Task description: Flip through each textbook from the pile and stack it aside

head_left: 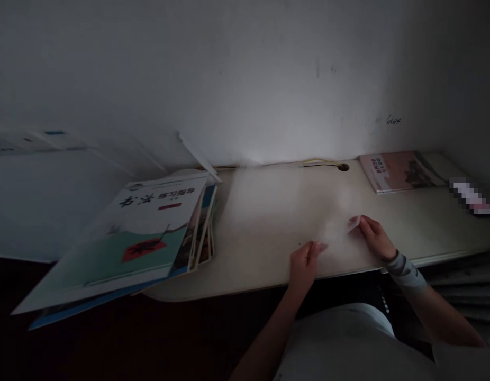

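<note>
My left hand (304,262) is closed in a pinch just above the front part of the desk. Close by on the right, my right hand (374,235) also pinches, with a small pale edge showing at its fingertips. Between the two hands stretches a thin, see-through sheet (335,235), which looks like clear plastic film. Its outline is faint against the desktop, so I cannot tell its full size. A grey band with a dark stripe wraps my right wrist.
A stack of books (161,227) lies at the desk's left end, partly overhanging the edge. Pink-covered booklets (396,170) rest at the back right, near a blurred-out phone-like object (471,197). A cable hole (343,167) with a yellow cord sits by the wall on the pale desk (261,254).
</note>
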Available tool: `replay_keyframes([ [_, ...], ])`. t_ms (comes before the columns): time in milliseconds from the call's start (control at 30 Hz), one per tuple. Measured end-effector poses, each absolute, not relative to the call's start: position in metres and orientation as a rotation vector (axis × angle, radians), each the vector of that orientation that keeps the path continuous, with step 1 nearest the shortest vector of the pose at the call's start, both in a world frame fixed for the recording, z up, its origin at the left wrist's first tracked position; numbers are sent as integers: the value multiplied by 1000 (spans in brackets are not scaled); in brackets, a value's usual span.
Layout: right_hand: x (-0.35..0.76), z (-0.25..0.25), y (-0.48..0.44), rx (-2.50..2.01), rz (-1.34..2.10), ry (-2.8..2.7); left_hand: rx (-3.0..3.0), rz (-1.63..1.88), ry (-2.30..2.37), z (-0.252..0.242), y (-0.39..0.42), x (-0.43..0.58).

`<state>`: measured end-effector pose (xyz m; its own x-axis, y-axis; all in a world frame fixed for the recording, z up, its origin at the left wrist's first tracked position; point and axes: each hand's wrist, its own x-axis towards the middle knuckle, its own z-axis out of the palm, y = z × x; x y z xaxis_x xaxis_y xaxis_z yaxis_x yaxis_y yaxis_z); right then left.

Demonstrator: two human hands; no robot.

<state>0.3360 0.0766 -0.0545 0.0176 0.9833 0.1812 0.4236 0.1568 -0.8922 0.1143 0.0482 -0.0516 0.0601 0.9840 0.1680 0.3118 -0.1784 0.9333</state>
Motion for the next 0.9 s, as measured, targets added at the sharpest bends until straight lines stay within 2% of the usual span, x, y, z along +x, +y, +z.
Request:
replay_keyframes([
  [200,355,-49,83,-1471,970,-1382,913,1752,1274,-51,52,98],
  [300,378,-47,88,-1549,906,-1327,732,1875,1335,-57,52,70],
  [500,408,-50,86,-1777,630,-1499,879,1476,1742,-57,25,11],
  [633,413,-56,83,-1823,571,-1568,1057,1231,1930,-47,12,2],
  [900,425,-76,80,-1857,310,-1788,1269,990,2121,-47,9,-4],
])
